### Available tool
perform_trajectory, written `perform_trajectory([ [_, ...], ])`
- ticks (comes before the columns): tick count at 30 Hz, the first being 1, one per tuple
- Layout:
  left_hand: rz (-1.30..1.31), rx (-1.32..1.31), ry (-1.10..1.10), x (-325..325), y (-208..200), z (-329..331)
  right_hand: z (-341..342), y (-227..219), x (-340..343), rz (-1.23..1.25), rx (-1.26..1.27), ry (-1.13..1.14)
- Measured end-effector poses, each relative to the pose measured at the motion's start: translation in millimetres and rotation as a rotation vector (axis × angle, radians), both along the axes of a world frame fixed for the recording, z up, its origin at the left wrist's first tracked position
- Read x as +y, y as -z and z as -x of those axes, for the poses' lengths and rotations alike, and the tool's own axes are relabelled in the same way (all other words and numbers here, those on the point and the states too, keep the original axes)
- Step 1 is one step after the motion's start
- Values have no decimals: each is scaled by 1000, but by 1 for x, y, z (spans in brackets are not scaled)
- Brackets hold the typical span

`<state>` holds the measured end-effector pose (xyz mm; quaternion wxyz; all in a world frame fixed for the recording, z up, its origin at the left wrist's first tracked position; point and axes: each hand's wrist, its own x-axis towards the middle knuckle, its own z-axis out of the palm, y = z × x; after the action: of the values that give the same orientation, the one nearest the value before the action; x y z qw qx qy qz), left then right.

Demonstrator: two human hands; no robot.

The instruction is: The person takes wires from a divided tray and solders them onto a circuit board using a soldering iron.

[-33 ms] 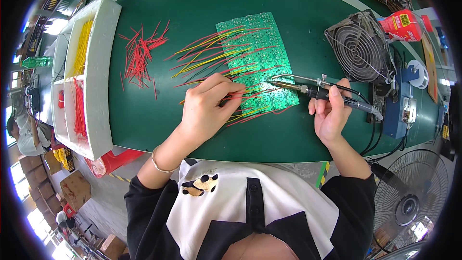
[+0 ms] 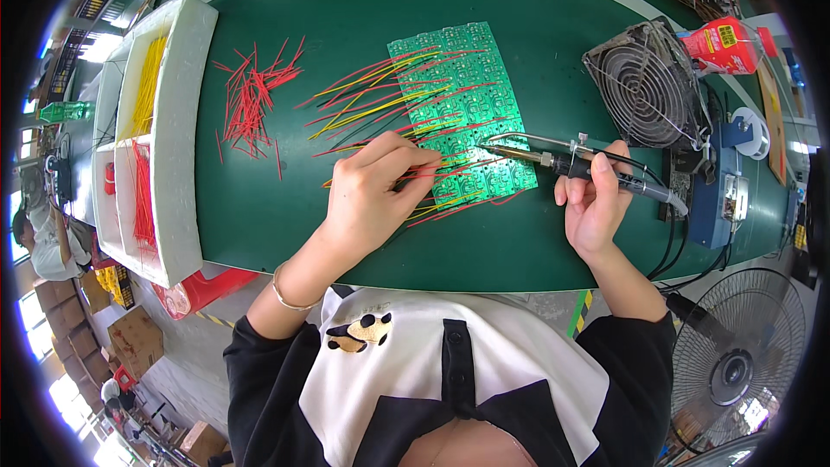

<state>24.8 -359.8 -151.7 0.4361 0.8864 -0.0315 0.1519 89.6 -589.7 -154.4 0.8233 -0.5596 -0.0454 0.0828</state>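
My right hand grips a soldering iron that has a thin curved metal tube fixed along it. The iron's tip meets the green circuit board panel near its middle. Over the panel's left side, my left hand is closed, thumb and fingertips pinched on a thin wire; its colour is partly hidden by the fingers. Red, yellow and black wires stretch leftward from the panel in rows, some passing under my left hand.
Loose red wires lie in a pile on the green table. Left of them stands a white foam box holding yellow and red wires. A square fan, a red bottle and a blue solder-reel unit stand at the right.
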Motion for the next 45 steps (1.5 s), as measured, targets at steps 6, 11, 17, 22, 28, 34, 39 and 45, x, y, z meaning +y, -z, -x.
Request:
perform_trajectory([
  [6, -5, 11, -3, -1, -4, 0, -1, 0, 0, -4, -23, 5],
  [11, 10, 38, 24, 2, -7, 1, -6, -1, -4, -12, -34, 72],
  [17, -290, -258, 23, 10, -25, 2, 0, -17, -9, 34, -79, 165],
  [22, -430, -309, 218, -13, -27, 34, 22, -20, -11, 44, -25, 239],
  [28, -447, -209, 217, -21, -6, 34, 41, -9, -9, 27, 4, 283],
  [34, -356, -191, 188, -6, -9, 31, 50, -4, -4, 21, 80, 281],
  [39, -221, -6, 180, -3, -27, 31, 54, -8, 5, -6, 91, 275],
  [45, -116, -48, 31, 1, -26, 19, 59, -8, 16, -32, 118, 252],
])
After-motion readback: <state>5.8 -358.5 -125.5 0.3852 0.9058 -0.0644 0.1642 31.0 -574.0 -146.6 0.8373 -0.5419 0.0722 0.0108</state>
